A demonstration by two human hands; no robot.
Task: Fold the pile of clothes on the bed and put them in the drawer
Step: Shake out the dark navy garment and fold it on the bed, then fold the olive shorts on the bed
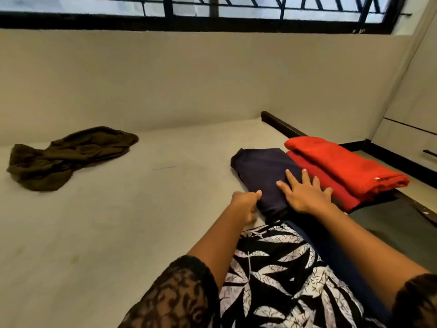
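Grips both on folded navy cloth (259, 170): left grip (246, 201) curled, pinching its near edge; right grip (305, 196) flat, spread, pressing top. Red cloth (343, 165) just right of it. Brown garment (68, 157) far left, crumpled on bed (146, 209).

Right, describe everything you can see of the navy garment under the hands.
The navy garment is plain dark-blue cloth, soft-looking, folded into a thick oblong bundle. It lies flat on the bed, near its right side, with one long side against the folded red clothes. The right hand presses flat on its near half, fingers spread. The left hand pinches its near left edge with curled fingers.
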